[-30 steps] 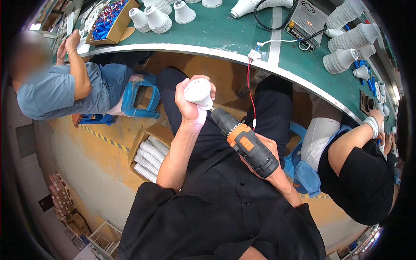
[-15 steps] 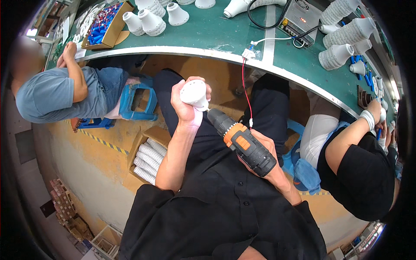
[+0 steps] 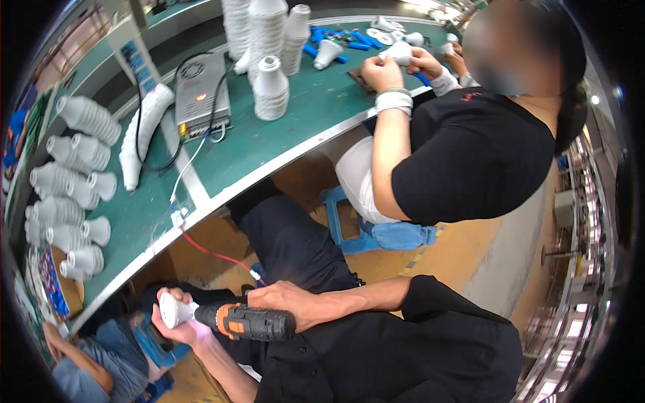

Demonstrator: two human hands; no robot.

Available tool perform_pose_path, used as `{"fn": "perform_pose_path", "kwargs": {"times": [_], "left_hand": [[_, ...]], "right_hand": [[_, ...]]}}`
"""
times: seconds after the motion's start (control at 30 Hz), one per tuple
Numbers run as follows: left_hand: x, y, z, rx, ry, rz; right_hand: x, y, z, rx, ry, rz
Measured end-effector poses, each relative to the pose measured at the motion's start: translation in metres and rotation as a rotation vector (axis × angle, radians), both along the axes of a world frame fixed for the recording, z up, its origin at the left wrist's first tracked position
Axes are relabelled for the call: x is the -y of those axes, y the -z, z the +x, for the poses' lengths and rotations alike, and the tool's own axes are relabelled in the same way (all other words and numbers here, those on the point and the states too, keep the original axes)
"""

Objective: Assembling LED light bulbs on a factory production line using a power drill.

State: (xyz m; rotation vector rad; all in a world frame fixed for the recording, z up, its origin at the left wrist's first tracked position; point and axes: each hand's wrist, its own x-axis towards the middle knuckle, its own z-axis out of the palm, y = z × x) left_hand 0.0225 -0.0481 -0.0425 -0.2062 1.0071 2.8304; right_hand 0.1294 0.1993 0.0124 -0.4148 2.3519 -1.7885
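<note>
My left hand (image 3: 181, 332) is closed around a white cone-shaped lamp housing (image 3: 171, 311), its wide end turned away from the drill. In my right hand (image 3: 285, 297) is a black and orange power drill (image 3: 245, 322), held level across my lap. The drill's front end meets the narrow end of the housing, and a pinkish-white light falls on my left wrist there. Whether the bit is inside the housing is hidden. A red cable (image 3: 213, 253) runs from a white connector (image 3: 179, 216) at the bench edge toward the drill.
The green workbench (image 3: 245, 144) carries a metal power supply (image 3: 202, 94) and stacked white housings (image 3: 271, 94). A co-worker in black (image 3: 470, 161) sits to the right, handling a white housing; another in blue-grey (image 3: 111, 356) sits lower left. A blue stool (image 3: 344, 225) stands under the bench.
The view has swung to the right, so the bench and co-workers appear shifted and turned. Both hands still hold the lamp housing and the drill, with the drill against the housing's narrow end.
</note>
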Motion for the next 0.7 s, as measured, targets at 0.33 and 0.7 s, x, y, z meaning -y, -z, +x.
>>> {"fn": "perform_pose_path", "kwargs": {"times": [0.33, 0.7], "left_hand": [[-0.024, -0.021, 0.001, 0.033, -0.006, -0.12], [-0.021, -0.016, -0.004, 0.01, 0.018, -0.141]], "right_hand": [[-0.001, 0.003, -0.001, -0.032, 0.063, -0.018], [-0.003, 0.006, 0.003, -0.059, 0.086, -0.039]]}}
